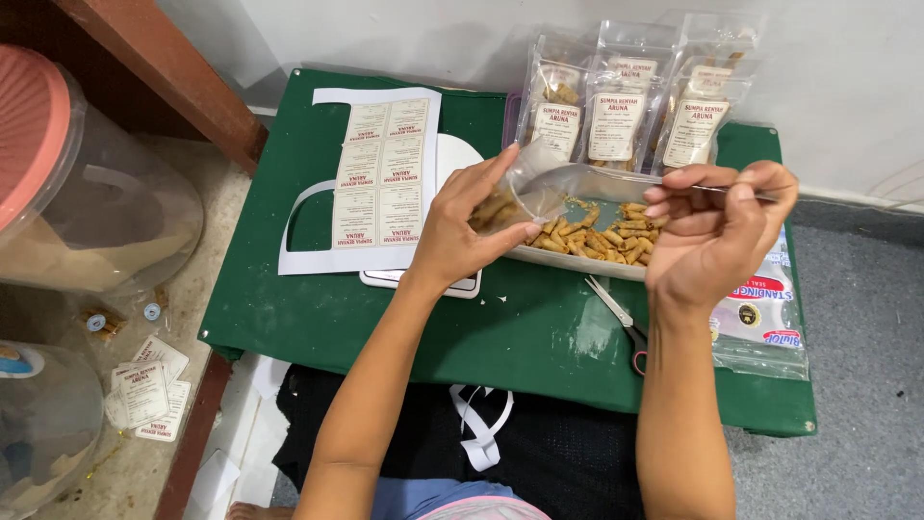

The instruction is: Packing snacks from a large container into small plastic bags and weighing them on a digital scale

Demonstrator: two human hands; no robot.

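Holding a clear plastic pouch [525, 197] in the left hand [460, 236], fingers wrapped around its lower half, thumb and forefinger closed on the film. Small rolled snacks show through it, right at the fingertips. The pouch's long axis runs up and to the right from that grip, its mouth pointing toward the right hand [717, 236].

Right hand sits just across from the pouch mouth, fingers pinched together on a thin edge of clear film [693, 189]; I cannot tell whether that is the pouch's own lip or the rim of something else.

Directly below and between both grips lies a tray [577, 265] of loose rolled snacks [602, 234], golden brown, its long side running from one hand to the other. Left hand is nearer the tray's heap; right hand hovers over its far end.

Scissors [621, 323] lie on the green cloth [385, 327], below the right wrist. Beyond the grips stand filled labelled pouches [621, 111]. A sheet of stickers [385, 173] lies out past the left hand.
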